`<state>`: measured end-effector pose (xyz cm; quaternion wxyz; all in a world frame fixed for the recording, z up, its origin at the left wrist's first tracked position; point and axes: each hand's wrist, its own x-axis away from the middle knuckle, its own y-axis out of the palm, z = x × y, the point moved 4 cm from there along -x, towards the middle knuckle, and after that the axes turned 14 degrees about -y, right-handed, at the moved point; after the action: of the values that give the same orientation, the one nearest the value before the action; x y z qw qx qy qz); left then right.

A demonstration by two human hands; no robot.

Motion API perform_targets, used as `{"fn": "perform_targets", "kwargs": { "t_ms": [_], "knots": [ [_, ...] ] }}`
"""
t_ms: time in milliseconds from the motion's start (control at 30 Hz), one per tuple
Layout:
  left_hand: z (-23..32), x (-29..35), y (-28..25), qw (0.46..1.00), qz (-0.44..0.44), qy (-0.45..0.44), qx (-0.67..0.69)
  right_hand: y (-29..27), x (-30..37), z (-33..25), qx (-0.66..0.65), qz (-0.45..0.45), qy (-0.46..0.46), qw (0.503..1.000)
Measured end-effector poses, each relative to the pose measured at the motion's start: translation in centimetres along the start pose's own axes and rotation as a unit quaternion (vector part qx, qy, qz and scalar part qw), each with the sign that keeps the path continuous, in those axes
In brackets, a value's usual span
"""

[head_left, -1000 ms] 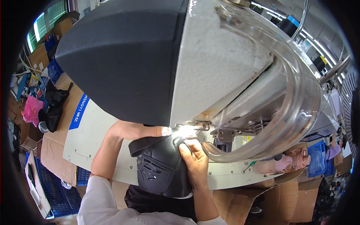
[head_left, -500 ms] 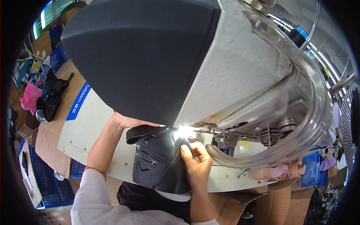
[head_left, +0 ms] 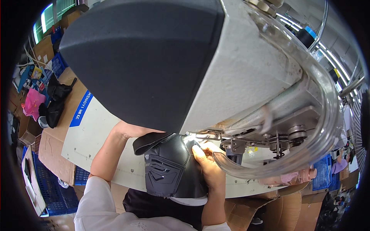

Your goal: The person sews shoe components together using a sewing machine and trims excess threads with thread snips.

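A black leather shoe upper (head_left: 169, 173) with stitched seams and a moulded panel lies at the sewing machine's needle area, under a bright lamp spot. A wide black strap (head_left: 150, 142) loops off its upper left side. My right hand (head_left: 210, 161) is closed on the right edge of the upper, thumb on top, close by the needle area. My left hand (head_left: 133, 129) reaches in beyond the strap; the dark machine head (head_left: 142, 69) hides its fingers.
The machine's pale arm (head_left: 246, 69) and a curved clear guard (head_left: 269, 165) fill the upper right. A pale table (head_left: 92, 142) lies beneath. Another black upper (head_left: 58, 102) rests on cardboard at left, above a blue crate (head_left: 56, 188). A pink bottle (head_left: 295, 177) stands at right.
The upper and my right hand have moved a little to the right in view, and the upper has turned slightly. My left hand stays near the machine head.
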<state>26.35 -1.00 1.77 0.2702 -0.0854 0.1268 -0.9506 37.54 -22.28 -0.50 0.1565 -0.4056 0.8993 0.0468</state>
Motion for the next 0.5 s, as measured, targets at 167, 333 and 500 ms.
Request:
{"fn": "perform_targets", "kwargs": {
  "t_ms": [167,333,500],
  "knots": [
    [0.0,0.4,-0.1,1.000,0.003,0.003,0.024,0.2,-0.1,0.1,-0.022,0.006,0.015,1.000],
    [0.5,0.8,0.9,0.998,-0.011,0.024,0.050,-1.8,0.9,3.7,-0.007,0.058,0.043,0.997],
    [0.6,1.6,1.4,0.994,-0.003,-0.018,0.108,-2.7,1.0,5.1,0.049,0.000,0.081,0.996]
  ]
}}
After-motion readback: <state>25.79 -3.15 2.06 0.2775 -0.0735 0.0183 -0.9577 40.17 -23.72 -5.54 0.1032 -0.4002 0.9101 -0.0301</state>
